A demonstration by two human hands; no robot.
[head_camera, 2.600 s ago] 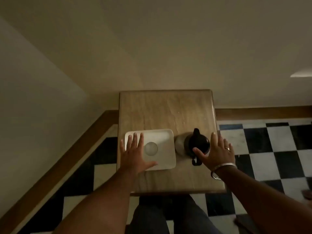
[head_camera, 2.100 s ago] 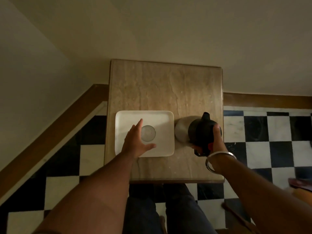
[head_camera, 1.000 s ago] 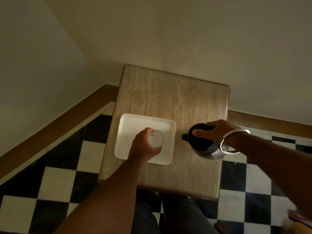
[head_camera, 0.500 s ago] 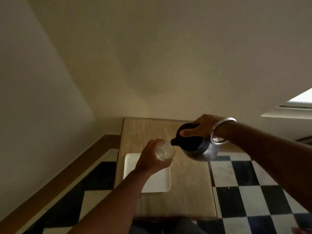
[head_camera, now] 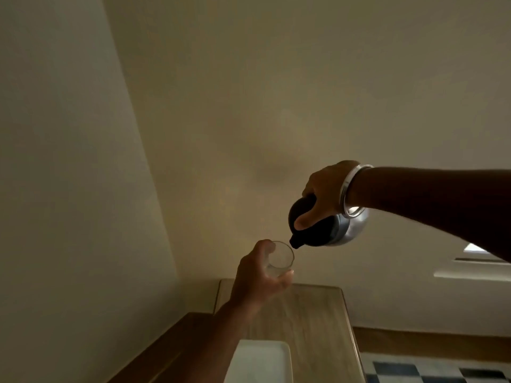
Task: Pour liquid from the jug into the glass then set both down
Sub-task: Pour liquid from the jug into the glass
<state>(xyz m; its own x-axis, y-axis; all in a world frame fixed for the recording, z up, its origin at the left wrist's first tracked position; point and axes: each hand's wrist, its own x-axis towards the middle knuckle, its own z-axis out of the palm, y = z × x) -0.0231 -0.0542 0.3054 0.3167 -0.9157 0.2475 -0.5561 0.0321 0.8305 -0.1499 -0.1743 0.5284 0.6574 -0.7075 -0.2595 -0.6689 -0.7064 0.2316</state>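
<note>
Both hands are loaded: our left hand (head_camera: 261,275) wraps the clear tumbler glass (head_camera: 279,259), our right hand (head_camera: 322,194) tilts the black-topped steel jug (head_camera: 326,230); its spout sits just beside the rim, so liquid could miss

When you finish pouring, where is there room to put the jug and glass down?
The table is bare from the tray to its far edge and along its right side. The tray looks bare too, though partly hidden by the left arm.

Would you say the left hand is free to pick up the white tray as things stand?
Probably not: the left hand is wrapped around the glass, held up under the jug spout, well above the white tray.
</note>
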